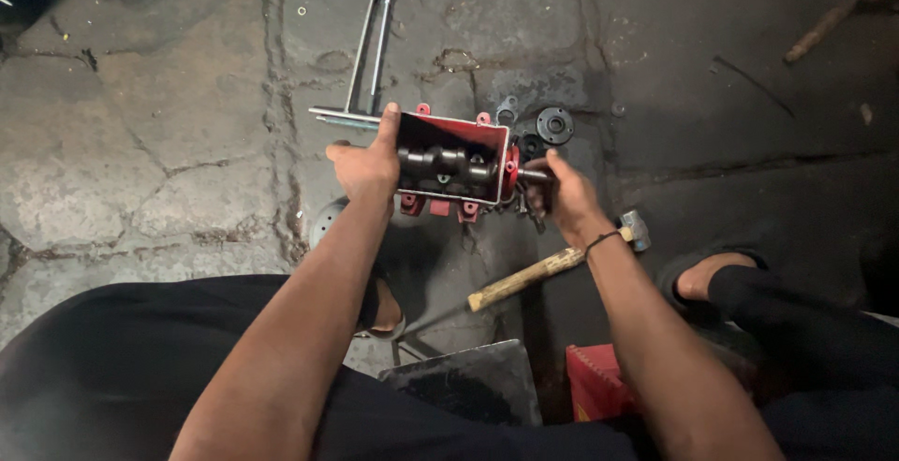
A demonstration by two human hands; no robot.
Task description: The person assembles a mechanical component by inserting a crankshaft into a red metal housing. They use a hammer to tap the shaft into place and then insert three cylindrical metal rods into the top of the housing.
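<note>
A red, open-topped rectangular metal housing [449,157] with a dark lobed steel shaft [445,163] lying inside it is held above the cracked stone floor [140,143], in the middle of the view. The housing's left end is clasped by the left hand [367,166], thumb over the upper rim and fingers wrapped beneath. The dark shaft end [536,175] protruding from the housing's right wall is gripped by the right hand [567,201], whose fingers are closed around it.

Just behind the housing, a long grey metal T-shaped bar [373,44] is seen lying on the floor, and dark round flanged parts [553,125] are scattered near the housing's right corner. A wooden-handled hammer [552,264] is laid on the floor under the right wrist. A red box [595,381] and a dark flat metal plate [473,381] are found nearer the body, between the knees.
</note>
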